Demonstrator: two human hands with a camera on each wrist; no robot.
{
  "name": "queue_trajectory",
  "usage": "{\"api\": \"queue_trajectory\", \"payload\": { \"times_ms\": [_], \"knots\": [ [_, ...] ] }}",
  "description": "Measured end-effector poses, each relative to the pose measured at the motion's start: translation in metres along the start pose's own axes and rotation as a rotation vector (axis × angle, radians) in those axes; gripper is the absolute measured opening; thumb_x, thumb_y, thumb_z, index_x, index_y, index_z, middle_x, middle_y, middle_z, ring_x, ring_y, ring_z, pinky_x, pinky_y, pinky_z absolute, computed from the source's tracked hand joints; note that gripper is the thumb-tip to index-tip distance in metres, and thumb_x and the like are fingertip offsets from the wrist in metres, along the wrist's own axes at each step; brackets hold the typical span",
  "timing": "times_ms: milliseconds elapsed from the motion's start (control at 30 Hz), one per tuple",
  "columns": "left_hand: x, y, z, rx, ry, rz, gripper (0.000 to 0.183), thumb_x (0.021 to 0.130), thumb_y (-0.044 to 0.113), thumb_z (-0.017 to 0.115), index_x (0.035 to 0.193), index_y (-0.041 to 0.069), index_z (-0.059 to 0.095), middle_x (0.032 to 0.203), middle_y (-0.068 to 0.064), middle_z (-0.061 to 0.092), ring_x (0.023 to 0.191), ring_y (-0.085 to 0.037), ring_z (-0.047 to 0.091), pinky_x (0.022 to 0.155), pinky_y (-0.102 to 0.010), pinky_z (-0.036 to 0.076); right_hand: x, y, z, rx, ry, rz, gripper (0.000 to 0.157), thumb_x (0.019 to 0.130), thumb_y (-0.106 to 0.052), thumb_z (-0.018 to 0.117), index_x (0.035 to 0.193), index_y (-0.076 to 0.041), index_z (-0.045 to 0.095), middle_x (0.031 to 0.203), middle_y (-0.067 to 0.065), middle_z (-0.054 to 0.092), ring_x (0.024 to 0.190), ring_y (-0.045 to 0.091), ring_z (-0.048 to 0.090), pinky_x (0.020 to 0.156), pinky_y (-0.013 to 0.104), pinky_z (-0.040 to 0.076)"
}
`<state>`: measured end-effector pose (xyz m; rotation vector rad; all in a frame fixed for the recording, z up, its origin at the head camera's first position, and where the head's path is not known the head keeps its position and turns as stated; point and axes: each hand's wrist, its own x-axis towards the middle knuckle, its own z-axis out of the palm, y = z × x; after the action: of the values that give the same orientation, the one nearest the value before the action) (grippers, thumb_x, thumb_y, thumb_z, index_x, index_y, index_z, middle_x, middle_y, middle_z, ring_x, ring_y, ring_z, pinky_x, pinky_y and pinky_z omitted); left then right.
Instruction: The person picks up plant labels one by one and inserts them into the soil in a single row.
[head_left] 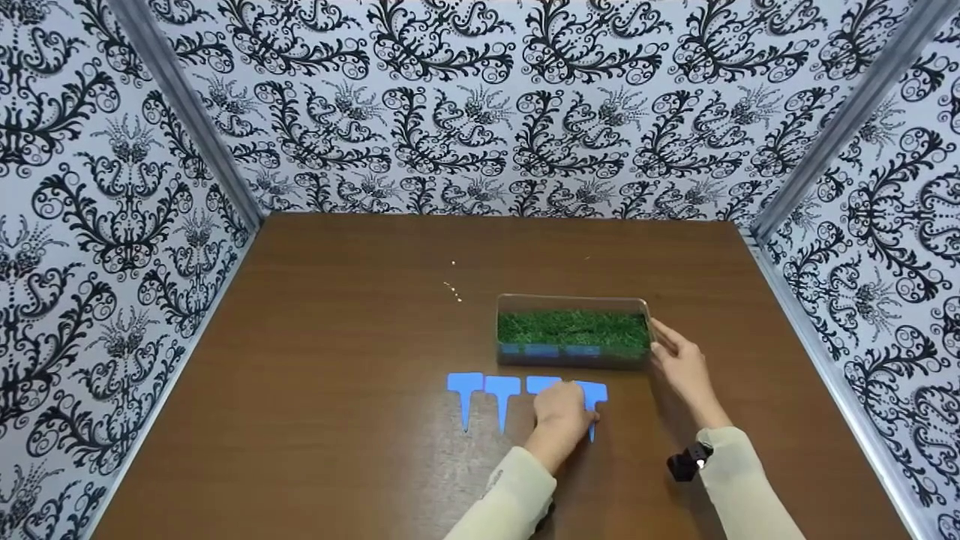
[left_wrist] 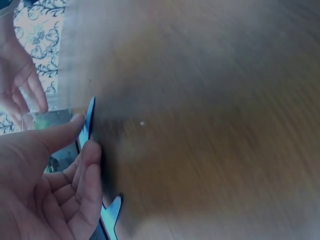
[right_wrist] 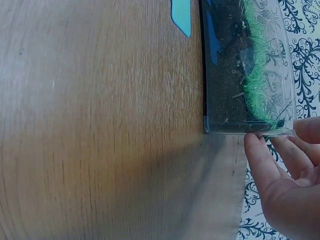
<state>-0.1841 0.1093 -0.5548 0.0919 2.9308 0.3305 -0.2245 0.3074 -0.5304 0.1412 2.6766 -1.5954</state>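
Note:
Blue T-shaped plant labels lie in a row on the table. In the head view, two of them, a left label (head_left: pixel 465 384) and one beside it (head_left: pixel 502 386), lie left of my left hand (head_left: pixel 561 412). That hand covers the stem of the third label (head_left: pixel 541 384). Its thumb and fingers close around the stem of the rightmost label (head_left: pixel 596 391), whose pointed end pokes out. My right hand (head_left: pixel 681 369) rests its extended fingers (right_wrist: pixel 262 162) against the right end of a clear box (right_wrist: pixel 240 127) holding dark soil and green grass (head_left: pixel 574 328).
The brown wooden table (head_left: pixel 337 337) is bounded by patterned walls (head_left: pixel 480 112) at the back and both sides. A few pale specks (head_left: pixel 454 291) lie on it, left of the box. Blue shapes like the labels show on the box's front wall.

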Motion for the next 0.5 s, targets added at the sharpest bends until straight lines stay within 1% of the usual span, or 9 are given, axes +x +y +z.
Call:
{"api": "queue_trajectory", "payload": {
  "times_ms": [67, 133, 367, 500],
  "knots": [
    [-0.0006, 0.002, 0.0008, 0.03, 0.016, 0.004, 0.039, 0.077, 0.055, 0.079, 0.097, 0.022, 0.078, 0.091, 0.002, 0.076, 0.076, -0.018, 0.071, 0.06, -0.033, 0.057, 0.0, -0.0002, 0.0002, 0.002, 0.002, -0.001, 0.048, 0.104, -0.005, 0.045, 0.152, -0.004, 0.038, 0.152, 0.027, 0.039, 0.136, 0.038, 0.047, 0.098, 0.028, 0.053],
    [-0.0016, 0.0028, 0.0011, 0.038, 0.023, 0.01, 0.038, 0.079, 0.054, 0.078, 0.098, 0.022, 0.077, 0.09, 0.002, 0.076, 0.075, -0.018, 0.071, 0.059, -0.033, 0.057, 0.0002, -0.0001, 0.0004, 0.005, 0.002, -0.002, 0.048, 0.104, -0.005, 0.044, 0.152, -0.004, 0.038, 0.152, 0.027, 0.039, 0.136, 0.038, 0.047, 0.097, 0.027, 0.053],
    [-0.0023, 0.0029, 0.0019, 0.055, 0.023, 0.02, 0.029, 0.082, 0.048, 0.078, 0.086, 0.019, 0.079, 0.089, 0.002, 0.077, 0.073, -0.018, 0.071, 0.058, -0.033, 0.057, 0.0002, -0.0002, 0.0008, 0.003, 0.001, -0.002, 0.049, 0.104, -0.006, 0.045, 0.152, -0.005, 0.038, 0.153, 0.026, 0.039, 0.135, 0.038, 0.048, 0.097, 0.027, 0.053],
    [-0.0035, 0.0026, 0.0011, 0.038, 0.032, 0.015, 0.024, 0.082, 0.042, 0.078, 0.084, 0.018, 0.079, 0.089, 0.001, 0.077, 0.075, -0.019, 0.072, 0.06, -0.033, 0.058, 0.0, 0.0, 0.0007, 0.0, 0.001, 0.004, 0.049, 0.104, -0.006, 0.045, 0.153, -0.006, 0.038, 0.153, 0.025, 0.039, 0.136, 0.038, 0.048, 0.098, 0.027, 0.052]
  ]
}}
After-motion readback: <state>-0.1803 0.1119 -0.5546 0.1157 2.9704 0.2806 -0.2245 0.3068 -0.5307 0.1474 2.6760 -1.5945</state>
